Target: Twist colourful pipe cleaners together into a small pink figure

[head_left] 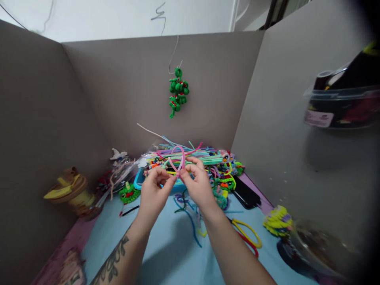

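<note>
Both hands hold a pink pipe cleaner (183, 153) that curves up into a loop, with its lower part pinched between the fingertips. My left hand (156, 189) grips it from the left, thumb and index finger pressed together. From the right, my right hand (198, 184) pinches the pipe cleaner near the same spot. Just behind the hands, a blue tray (138, 180) carries a heap of pipe cleaners (208, 156) in many colours. Below the hands, several loose blue pipe cleaner pieces (192, 225) lie on the light blue cloth (166, 253).
Scissors (247, 233) with yellow and red handles lie right of my right forearm. A black phone (246, 192), a yellow fuzzy bundle (278, 221) and a clear bowl (319, 245) are further right. A green fuzzy figure (129, 193) sits left. Grey panels (133, 87) enclose the table.
</note>
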`<action>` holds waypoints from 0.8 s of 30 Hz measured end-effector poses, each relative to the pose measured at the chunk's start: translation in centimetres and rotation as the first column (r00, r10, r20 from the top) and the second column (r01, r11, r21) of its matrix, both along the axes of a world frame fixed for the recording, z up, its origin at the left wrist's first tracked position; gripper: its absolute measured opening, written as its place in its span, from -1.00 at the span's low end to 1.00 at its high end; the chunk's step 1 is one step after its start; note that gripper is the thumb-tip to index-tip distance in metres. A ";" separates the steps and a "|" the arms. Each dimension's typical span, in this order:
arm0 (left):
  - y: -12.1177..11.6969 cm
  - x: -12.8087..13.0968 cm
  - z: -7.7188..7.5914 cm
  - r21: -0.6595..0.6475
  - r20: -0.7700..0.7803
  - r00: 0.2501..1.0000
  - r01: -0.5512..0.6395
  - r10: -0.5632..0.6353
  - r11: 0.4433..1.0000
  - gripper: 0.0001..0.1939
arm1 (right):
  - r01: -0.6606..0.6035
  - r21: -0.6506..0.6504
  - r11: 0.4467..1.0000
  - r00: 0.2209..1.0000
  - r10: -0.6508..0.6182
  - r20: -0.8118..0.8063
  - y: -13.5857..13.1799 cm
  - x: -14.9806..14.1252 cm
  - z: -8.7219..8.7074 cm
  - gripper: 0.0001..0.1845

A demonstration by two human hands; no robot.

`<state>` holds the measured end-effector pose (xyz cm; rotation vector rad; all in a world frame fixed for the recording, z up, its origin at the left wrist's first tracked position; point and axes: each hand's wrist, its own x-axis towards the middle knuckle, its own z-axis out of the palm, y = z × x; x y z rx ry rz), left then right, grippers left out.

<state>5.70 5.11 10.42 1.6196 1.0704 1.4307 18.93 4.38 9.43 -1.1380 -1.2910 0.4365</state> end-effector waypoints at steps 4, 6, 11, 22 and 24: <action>0.0 -0.1 0.2 -0.037 0.054 0.998 0.028 -0.026 0.999 -0.73 | -0.008 0.006 1.000 1.000 0.008 0.012 0.0 0.0 -0.1 -0.78; 0.0 -0.2 0.3 -0.048 0.058 0.997 0.047 -0.044 0.998 -0.73 | -0.028 -0.003 1.000 0.999 0.028 0.019 0.0 0.0 -0.1 -0.77; -0.1 -0.4 0.4 -0.094 0.067 0.997 0.057 -0.050 0.994 -0.71 | -0.039 0.018 0.999 0.997 0.037 0.071 -0.1 0.2 0.1 -0.80; 0.5 0.2 0.0 -0.252 0.281 0.953 0.184 -0.110 0.950 -0.64 | 0.026 0.096 0.995 0.998 -0.031 0.052 -0.3 -0.5 -0.2 -0.84; 0.5 0.2 0.0 -0.270 0.293 0.951 0.184 -0.102 0.945 -0.64 | 0.038 0.096 0.995 0.998 -0.043 0.050 -0.3 -0.6 -0.3 -0.84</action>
